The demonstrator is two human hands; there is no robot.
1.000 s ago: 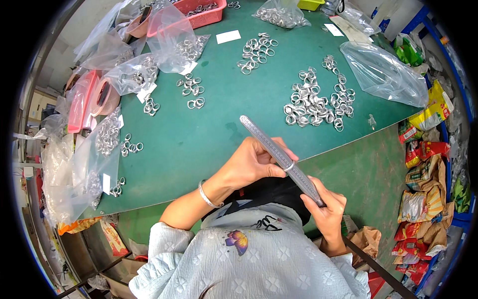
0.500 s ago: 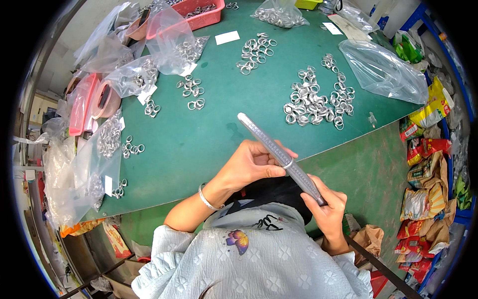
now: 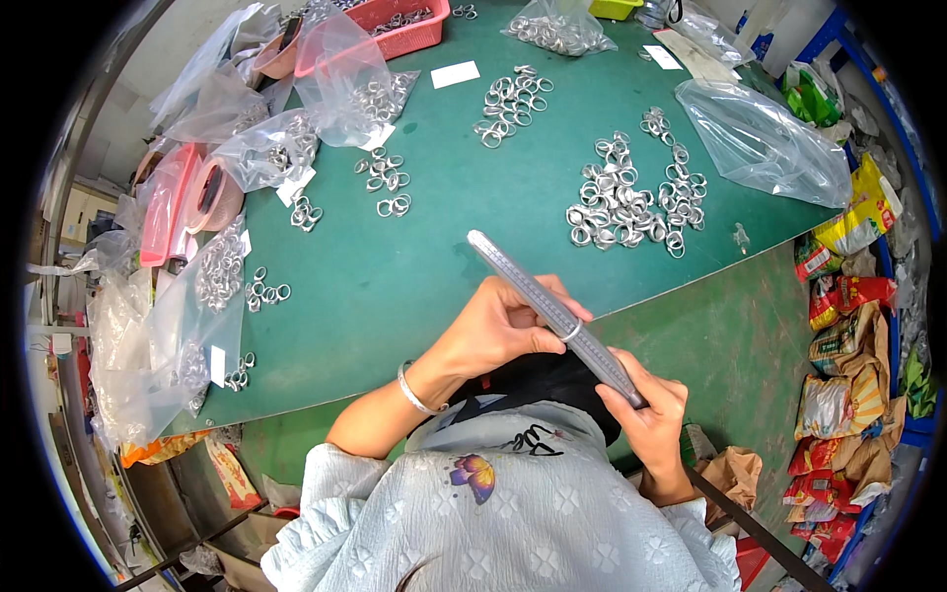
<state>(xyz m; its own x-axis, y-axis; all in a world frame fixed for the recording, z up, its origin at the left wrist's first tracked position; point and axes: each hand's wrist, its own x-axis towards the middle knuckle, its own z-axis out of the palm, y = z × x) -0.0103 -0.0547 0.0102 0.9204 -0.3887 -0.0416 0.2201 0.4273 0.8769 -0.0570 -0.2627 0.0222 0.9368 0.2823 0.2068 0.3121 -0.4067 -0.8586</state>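
Note:
A grey tapered ring mandrel (image 3: 531,287) with fine graduation marks slants across the front of the green table's edge, its pale narrow tip pointing away to the left. One silver ring (image 3: 572,332) sits around it, partway along. My left hand (image 3: 505,326), with a bangle on its wrist, is closed at that ring, thumb on the near side and fingers beyond the mandrel. Its exact grip is partly hidden behind the mandrel. The thick lower end lies in my closed right hand (image 3: 651,403).
On the green table (image 3: 395,286) lie a large heap of silver rings (image 3: 617,202), a smaller heap (image 3: 511,104), and little groups by clear bags at left. An empty-looking plastic bag (image 3: 764,143) lies far right. A pink basket (image 3: 409,35) stands at the back; packets (image 3: 829,405) line the right shelf.
The mandrel's narrow tip has dipped slightly toward me and to the left. Both hands keep their holds, and the ring stays at about the same place on the mandrel.

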